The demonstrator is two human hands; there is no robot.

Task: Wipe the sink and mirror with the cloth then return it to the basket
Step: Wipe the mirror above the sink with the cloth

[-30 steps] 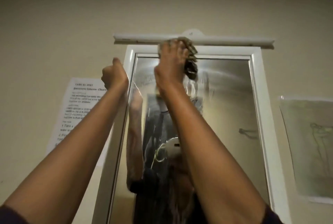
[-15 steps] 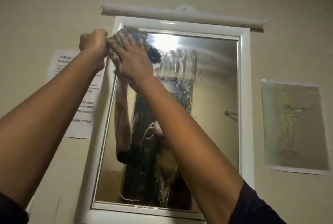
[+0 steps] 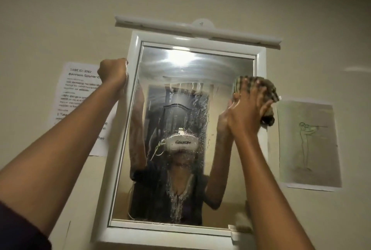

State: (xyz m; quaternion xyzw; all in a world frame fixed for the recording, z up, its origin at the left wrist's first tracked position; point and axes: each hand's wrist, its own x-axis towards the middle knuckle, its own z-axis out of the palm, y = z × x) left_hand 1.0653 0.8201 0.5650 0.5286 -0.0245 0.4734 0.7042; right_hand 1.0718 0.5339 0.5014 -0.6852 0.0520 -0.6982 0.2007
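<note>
A white-framed mirror hangs on the beige wall, its glass streaked with wet droplets down the middle. My right hand presses a checked brown cloth flat against the mirror's upper right edge, fingers spread over it. My left hand is closed in a fist around the upper left side of the white frame. The sink and the basket are out of view.
A white light bar is mounted just above the mirror. A printed task sheet is taped to the wall on the left. A paper with a line drawing is taped on the right.
My right hand has swept the cloth from the mirror's upper left corner across to its upper right edge. My left hand stays gripping the left frame. The view has tilted slightly.
</note>
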